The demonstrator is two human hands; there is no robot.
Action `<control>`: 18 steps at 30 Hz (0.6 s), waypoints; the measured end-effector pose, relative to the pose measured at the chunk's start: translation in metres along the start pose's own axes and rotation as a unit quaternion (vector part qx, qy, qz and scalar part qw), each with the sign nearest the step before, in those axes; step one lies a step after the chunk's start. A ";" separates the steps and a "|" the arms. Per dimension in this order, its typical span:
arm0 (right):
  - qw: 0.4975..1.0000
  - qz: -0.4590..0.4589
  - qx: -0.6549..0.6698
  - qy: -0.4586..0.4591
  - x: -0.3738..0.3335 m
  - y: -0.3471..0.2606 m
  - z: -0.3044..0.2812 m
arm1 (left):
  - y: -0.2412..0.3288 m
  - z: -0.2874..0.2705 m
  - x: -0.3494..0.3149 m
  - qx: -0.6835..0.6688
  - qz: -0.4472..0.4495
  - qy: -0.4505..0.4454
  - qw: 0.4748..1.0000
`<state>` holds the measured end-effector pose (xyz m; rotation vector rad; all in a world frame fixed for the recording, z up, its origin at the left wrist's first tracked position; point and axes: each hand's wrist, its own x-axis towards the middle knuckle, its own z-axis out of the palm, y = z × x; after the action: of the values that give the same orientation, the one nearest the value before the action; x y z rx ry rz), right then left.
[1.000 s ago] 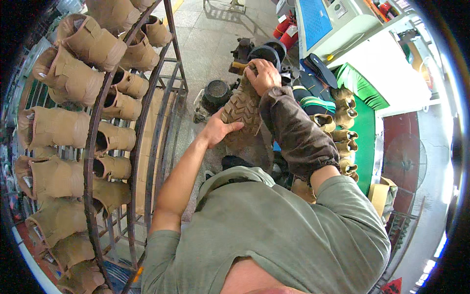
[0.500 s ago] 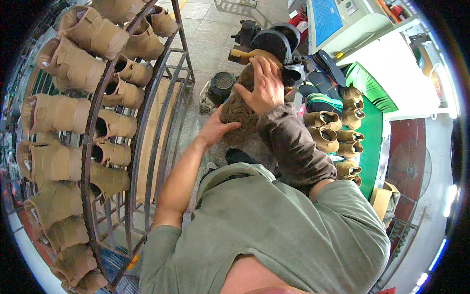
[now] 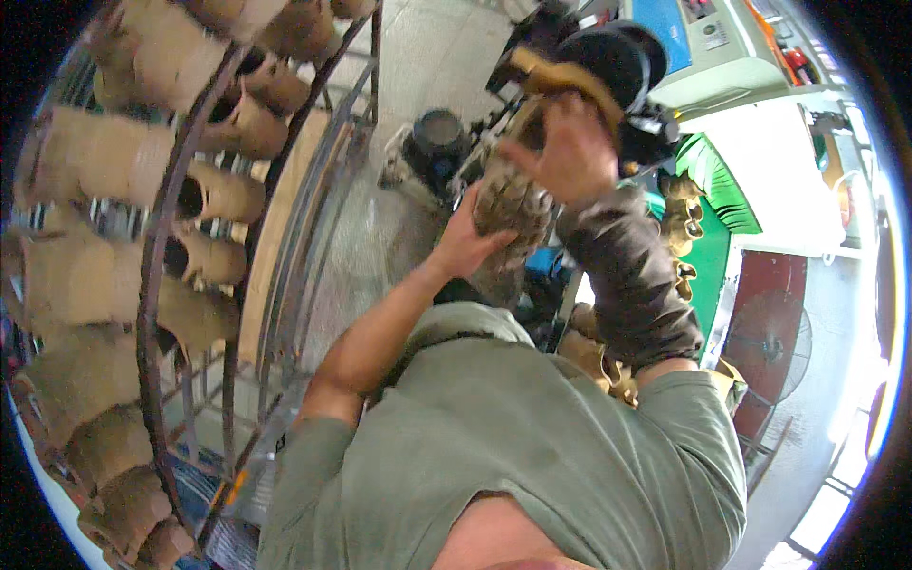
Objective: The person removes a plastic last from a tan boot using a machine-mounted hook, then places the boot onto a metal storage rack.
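I hold a tan suede boot [image 3: 518, 176] up in front of me with both hands. My left hand [image 3: 465, 242] grips its lower part from below. My right hand [image 3: 565, 152], with a dark sleeve cover on the forearm, wraps over its upper part. The boot's sole end [image 3: 551, 81] rests against a black round wheel [image 3: 617, 57] of a machine.
A round metal rack [image 3: 152, 285] on my left carries several tan boots [image 3: 104, 157] on pegs. A dark motor [image 3: 432, 138] stands on the concrete floor ahead. A green table [image 3: 717, 190] with more boots [image 3: 679, 214] lies to the right, beside a grey-green machine panel [image 3: 712, 47].
Both hands have raised the boot up and away from my body to the black wheel. My head has moved closer, so the rack and machine look larger.
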<state>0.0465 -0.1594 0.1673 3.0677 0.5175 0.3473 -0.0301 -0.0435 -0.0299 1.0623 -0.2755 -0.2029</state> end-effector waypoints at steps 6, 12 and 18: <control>0.936 0.078 -0.115 -0.322 0.076 -0.001 -0.008 | -0.003 0.022 -0.002 0.089 0.044 0.039 0.994; 0.906 0.079 -0.135 -0.394 0.083 0.002 -0.001 | -0.005 0.037 -0.001 0.060 0.068 0.072 0.993; 0.934 0.047 -0.067 -0.349 0.019 -0.013 -0.021 | -0.014 0.038 -0.047 0.290 0.081 0.064 0.951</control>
<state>0.0552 -0.1414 0.1913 2.8036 0.2876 -0.6621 -0.0875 -0.0676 -0.0308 1.6209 -0.3115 0.1070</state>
